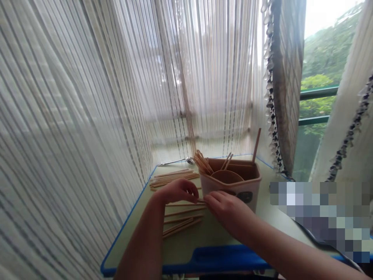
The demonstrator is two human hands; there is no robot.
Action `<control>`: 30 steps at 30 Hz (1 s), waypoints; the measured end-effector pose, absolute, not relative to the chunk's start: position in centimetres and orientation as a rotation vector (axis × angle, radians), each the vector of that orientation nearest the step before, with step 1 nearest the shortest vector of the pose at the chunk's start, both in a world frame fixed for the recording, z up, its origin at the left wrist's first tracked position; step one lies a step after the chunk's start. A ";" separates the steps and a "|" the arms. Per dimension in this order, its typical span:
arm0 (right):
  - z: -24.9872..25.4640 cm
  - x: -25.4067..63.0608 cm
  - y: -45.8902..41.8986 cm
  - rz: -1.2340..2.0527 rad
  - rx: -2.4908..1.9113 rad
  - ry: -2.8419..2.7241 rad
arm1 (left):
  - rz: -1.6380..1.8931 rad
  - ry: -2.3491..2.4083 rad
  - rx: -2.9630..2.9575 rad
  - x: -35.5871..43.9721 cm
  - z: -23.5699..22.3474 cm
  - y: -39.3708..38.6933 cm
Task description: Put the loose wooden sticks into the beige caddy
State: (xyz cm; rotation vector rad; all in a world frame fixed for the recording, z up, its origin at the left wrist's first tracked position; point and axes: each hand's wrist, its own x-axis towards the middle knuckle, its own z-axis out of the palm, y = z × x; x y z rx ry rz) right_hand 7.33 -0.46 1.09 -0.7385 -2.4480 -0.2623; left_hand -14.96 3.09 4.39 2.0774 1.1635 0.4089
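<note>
My left hand [180, 190] is over the middle of the table, its fingers curled and pinching the ends of thin wooden chopsticks [201, 200]. Close beside it, my right hand [223, 206] has its fingers closed on the same chopsticks, in front of the container. How many are held is hidden by the fingers. Below the hands, several loose chopsticks [183, 226] lie on the tabletop, partly behind my left forearm. Behind my left hand lies a bundle of chopsticks [173, 177]. The utensil container [230, 182] stands upright, with several chopsticks and a long brown handle sticking out.
A metal spoon [177, 160] lies at the far left of the pale table [274, 217], which has a blue rim. Sheer striped curtains [87, 97] hang close around the left and back edges. A pixelated patch covers the right side.
</note>
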 end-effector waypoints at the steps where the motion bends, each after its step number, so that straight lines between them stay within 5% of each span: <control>1: 1.0 7.4 -0.5 -0.257 -0.739 -2.436 | 0.417 1.164 2.071 -14.9 4.4 3.0; 11: 1.0 8.8 -1.2 -0.256 -0.739 -2.256 | 0.475 1.086 1.929 -14.5 4.0 2.9; 30: 4.5 12.0 -1.7 0.446 -0.749 -1.581 | 0.532 1.039 1.671 -15.0 3.3 3.3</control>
